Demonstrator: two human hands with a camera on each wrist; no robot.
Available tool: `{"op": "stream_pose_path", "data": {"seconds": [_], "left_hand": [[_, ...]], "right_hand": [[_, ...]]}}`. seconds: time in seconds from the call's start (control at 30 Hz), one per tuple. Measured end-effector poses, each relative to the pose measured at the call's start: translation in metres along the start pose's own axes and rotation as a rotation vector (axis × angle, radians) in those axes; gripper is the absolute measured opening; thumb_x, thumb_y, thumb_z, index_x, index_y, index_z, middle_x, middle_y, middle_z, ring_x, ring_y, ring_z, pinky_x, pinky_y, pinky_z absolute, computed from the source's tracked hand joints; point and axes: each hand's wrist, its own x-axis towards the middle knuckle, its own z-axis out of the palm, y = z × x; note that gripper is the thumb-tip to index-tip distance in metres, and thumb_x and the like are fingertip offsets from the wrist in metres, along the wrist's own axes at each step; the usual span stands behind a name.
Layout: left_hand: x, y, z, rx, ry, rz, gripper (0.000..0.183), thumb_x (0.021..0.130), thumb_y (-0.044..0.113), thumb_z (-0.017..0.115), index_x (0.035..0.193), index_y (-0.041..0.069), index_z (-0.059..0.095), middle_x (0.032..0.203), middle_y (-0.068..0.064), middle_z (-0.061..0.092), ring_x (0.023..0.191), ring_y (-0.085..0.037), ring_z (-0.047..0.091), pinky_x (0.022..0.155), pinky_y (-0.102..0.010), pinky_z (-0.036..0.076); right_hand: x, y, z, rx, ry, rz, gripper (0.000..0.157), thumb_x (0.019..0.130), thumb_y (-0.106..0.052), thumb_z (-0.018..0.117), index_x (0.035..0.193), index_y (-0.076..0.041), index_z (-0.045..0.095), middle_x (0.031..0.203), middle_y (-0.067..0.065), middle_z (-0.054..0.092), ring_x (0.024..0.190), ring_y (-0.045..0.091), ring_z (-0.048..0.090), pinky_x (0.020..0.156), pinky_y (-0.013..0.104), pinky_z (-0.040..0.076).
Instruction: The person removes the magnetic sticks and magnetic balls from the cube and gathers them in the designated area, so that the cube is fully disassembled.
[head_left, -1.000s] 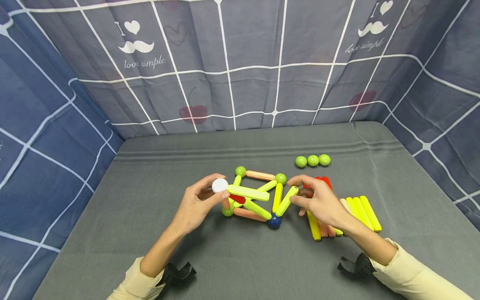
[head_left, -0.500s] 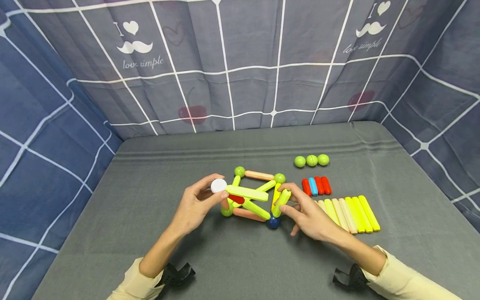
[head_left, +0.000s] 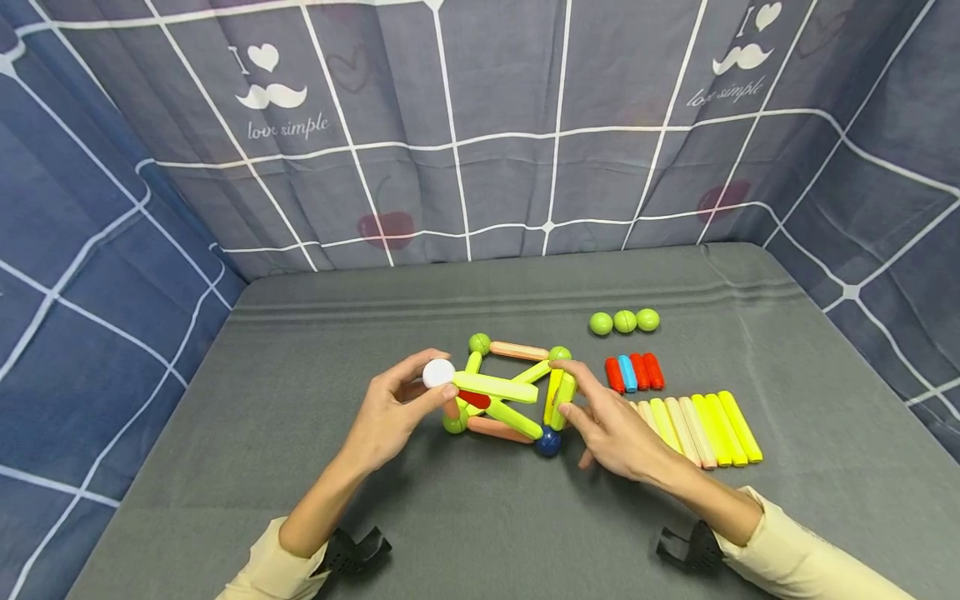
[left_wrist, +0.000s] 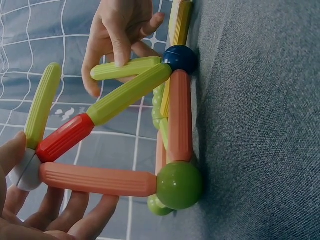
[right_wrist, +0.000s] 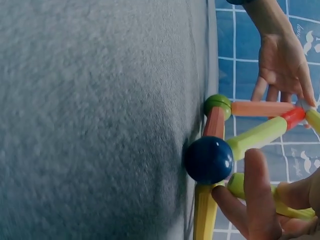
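My left hand (head_left: 384,429) pinches a white ball (head_left: 438,372) at the raised corner of a frame of magnetic rods and balls. From this ball a yellow-green rod (head_left: 498,387) sticks out to the right. A red rod (left_wrist: 65,137) joined to another yellow-green rod (left_wrist: 130,95) slopes down to a dark blue ball (head_left: 548,442). A salmon rod (left_wrist: 100,180) stands between the white ball and a green ball (left_wrist: 180,185). With thumb and fingers my right hand (head_left: 622,435) holds a further yellow-green rod (head_left: 564,402), tilted upward, its lower end at the blue ball.
Three green balls (head_left: 625,322) line up at the back right. Below them lie short red rods (head_left: 645,371) and a blue one (head_left: 627,373). Yellow and pale long rods (head_left: 720,429) form a row on the grey cloth (head_left: 300,333). Checked curtains (head_left: 502,100) surround the table.
My right hand has moved left with the yellow-green rod, bringing it to the blue ball and turning it more upright. The rods at the right are uncovered. My left hand stays at the white ball.
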Motion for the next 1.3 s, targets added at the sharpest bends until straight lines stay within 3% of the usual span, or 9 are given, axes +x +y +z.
{"op": "stream_pose_path", "data": {"seconds": [0.07,0.17,0.37,0.6,0.9,1.17,1.3], "left_hand": [[0.0,0.0,0.0,0.001,-0.001,0.0,0.038,0.09,0.011,0.073,0.127,0.012,0.063,0.11,-0.008,0.068,0.088,-0.032,0.068,0.075,-0.033,0.05],[-0.001,-0.001,0.0,0.0,0.001,-0.002,0.038,0.091,0.011,0.073,0.127,0.012,0.063,0.11,-0.008,0.067,0.088,-0.032,0.068,0.075,-0.032,0.05],[-0.001,-0.001,-0.001,0.001,-0.001,0.001,0.038,0.091,0.011,0.073,0.127,0.013,0.063,0.11,-0.007,0.067,0.089,-0.03,0.068,0.076,-0.033,0.051],[-0.001,-0.001,0.0,0.006,0.0,0.003,0.038,0.091,0.011,0.073,0.127,0.013,0.063,0.11,-0.007,0.068,0.089,-0.029,0.068,0.075,-0.032,0.051],[-0.002,-0.001,0.0,0.014,0.006,-0.004,0.037,0.091,0.012,0.073,0.127,0.013,0.063,0.11,-0.007,0.068,0.089,-0.026,0.068,0.075,-0.031,0.05],[-0.001,-0.001,0.0,0.008,0.004,0.007,0.037,0.091,0.011,0.073,0.127,0.012,0.064,0.11,-0.007,0.068,0.089,-0.028,0.068,0.075,-0.031,0.05],[-0.001,-0.001,0.0,0.01,0.004,0.006,0.037,0.091,0.011,0.073,0.127,0.013,0.064,0.11,-0.007,0.068,0.09,-0.028,0.068,0.076,-0.031,0.051]], "right_hand": [[-0.001,0.0,-0.004,0.043,0.009,0.007,0.062,0.103,-0.008,0.054,0.152,-0.035,0.026,0.111,0.031,0.056,0.046,0.024,0.062,0.048,0.035,0.053],[-0.002,-0.001,-0.013,0.101,0.031,0.023,0.062,0.102,-0.009,0.056,0.152,-0.029,0.025,0.134,0.033,0.045,0.056,0.03,0.065,0.049,0.039,0.054],[-0.012,0.002,-0.043,0.04,0.126,0.02,0.049,0.1,-0.007,0.059,0.139,-0.012,0.031,0.115,0.028,0.057,0.075,0.031,0.067,0.051,0.039,0.055],[-0.035,0.02,-0.084,-0.116,0.178,-0.019,0.053,0.097,-0.003,0.062,0.144,-0.01,0.039,0.104,0.022,0.06,0.051,0.019,0.062,0.045,0.035,0.052],[-0.066,0.046,-0.126,-0.387,0.233,0.153,0.053,0.096,-0.013,0.067,0.142,-0.002,0.042,0.096,0.015,0.063,0.055,0.013,0.06,0.047,0.031,0.049],[-0.078,0.075,-0.147,-0.588,0.165,0.294,0.051,0.093,-0.011,0.065,0.135,0.009,0.045,0.098,0.023,0.061,0.073,0.023,0.057,0.052,0.033,0.041],[-0.082,0.084,-0.152,-0.614,0.099,0.332,0.052,0.093,-0.011,0.065,0.133,0.014,0.043,0.093,0.021,0.06,0.068,0.021,0.052,0.053,0.034,0.038]]}}
